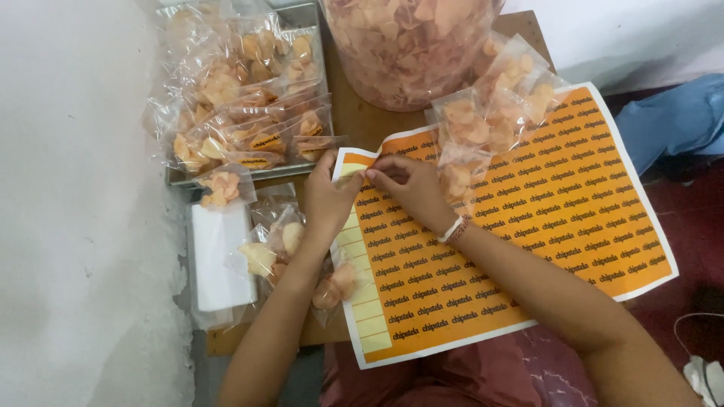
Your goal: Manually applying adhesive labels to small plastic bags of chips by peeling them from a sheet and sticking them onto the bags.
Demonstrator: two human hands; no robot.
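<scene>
Head view, looking down. A large orange sticker sheet (pixel 528 218) lies across the person's lap and the edge of a low board, its long axis running from about 8 o'clock to 2 o'clock in the frame. Both hands meet at the sheet's upper left corner, at roughly 10 o'clock from its centre. The left hand (pixel 328 200) presses on the pale, already stripped column along the sheet's left edge, fingers curled down, and pinches a small pale sticker (pixel 351 175) at its top. The right hand (pixel 411 188), a beaded bracelet (pixel 455 229) on its wrist, comes in from 4 o'clock and closes thumb and forefinger on the same sticker, so the 2 hands touch at the fingertips. Neither is nearer: both are on it. Small clear bags of chips (pixel 283 249) lie just beside the left forearm at 8 o'clock; labelled bags fill a metal tray (pixel 226 175) at 11 o'clock, and a large sack of chips (pixel 407 45) stands at 12 o'clock.
</scene>
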